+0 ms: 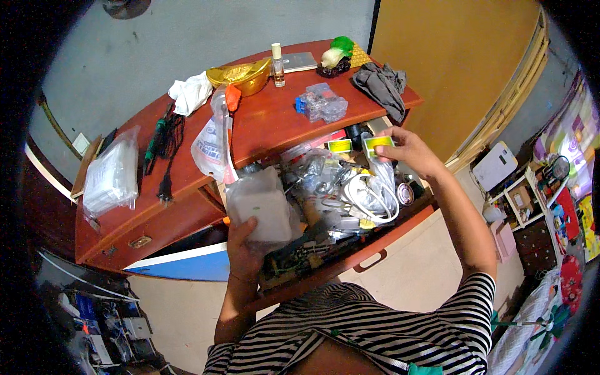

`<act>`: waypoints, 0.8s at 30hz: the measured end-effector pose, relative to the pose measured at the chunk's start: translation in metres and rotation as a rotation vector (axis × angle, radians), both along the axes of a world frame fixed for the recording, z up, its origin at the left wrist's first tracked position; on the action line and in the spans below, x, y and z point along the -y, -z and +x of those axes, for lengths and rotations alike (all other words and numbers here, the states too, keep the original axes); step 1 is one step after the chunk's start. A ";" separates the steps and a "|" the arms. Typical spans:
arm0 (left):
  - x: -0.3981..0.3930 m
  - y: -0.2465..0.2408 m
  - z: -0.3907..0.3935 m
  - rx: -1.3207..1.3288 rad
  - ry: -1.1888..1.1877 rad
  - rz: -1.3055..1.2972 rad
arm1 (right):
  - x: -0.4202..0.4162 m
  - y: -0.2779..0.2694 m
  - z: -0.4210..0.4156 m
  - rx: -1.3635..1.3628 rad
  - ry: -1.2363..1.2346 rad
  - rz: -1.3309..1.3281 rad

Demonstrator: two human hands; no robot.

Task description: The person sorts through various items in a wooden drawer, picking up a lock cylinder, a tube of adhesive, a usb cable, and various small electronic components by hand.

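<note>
My left hand grips a whitish flat box in clear plastic above the left side of an open wooden drawer. Between the thumb and fingers of my right hand is a small yellow-and-white box, held over the drawer's far right part. A similar yellow-and-white box lies at the back of the drawer. Below my right hand sits a looped white cable among clear plastic bags. A round tin rests near the right side. The box in my left hand hides part of the contents.
On the red-brown desk are clear plastic cases, a grey cloth, a gold ingot ornament, a small glass bottle, a cabbage ornament, a green-handled corded tool and plastic-wrapped packs. A printed plastic bag overhangs the front edge.
</note>
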State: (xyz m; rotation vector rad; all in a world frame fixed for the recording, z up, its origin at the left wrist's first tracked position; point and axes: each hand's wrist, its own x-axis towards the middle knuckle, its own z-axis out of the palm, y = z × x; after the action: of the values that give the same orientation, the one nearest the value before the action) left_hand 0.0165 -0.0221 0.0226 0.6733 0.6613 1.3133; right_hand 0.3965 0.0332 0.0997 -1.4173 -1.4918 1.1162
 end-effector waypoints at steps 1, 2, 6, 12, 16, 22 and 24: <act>0.000 0.000 0.000 -0.007 0.000 -0.004 | -0.010 0.006 -0.003 -0.044 0.027 0.021; 0.000 0.000 0.001 -0.013 -0.003 -0.018 | -0.024 0.017 -0.005 -0.188 0.011 0.009; 0.001 -0.002 -0.002 -0.052 -0.043 -0.036 | -0.077 0.054 -0.022 0.111 -0.023 0.131; 0.003 0.003 -0.001 -0.017 -0.058 -0.002 | -0.070 0.059 -0.032 0.846 0.128 0.660; 0.001 0.012 -0.005 -0.066 -0.071 -0.026 | -0.046 0.031 -0.017 0.641 0.032 0.516; 0.005 0.004 0.000 -0.060 -0.075 -0.019 | 0.056 -0.016 -0.014 0.505 -0.627 0.126; 0.002 0.007 0.000 -0.020 -0.045 -0.044 | 0.077 0.000 -0.015 0.550 -0.592 0.161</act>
State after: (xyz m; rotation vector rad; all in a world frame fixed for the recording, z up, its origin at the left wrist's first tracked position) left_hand 0.0160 -0.0237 0.0161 0.6400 0.7232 1.3308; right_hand 0.3818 -0.0443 0.0998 -1.2556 -2.4482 0.9345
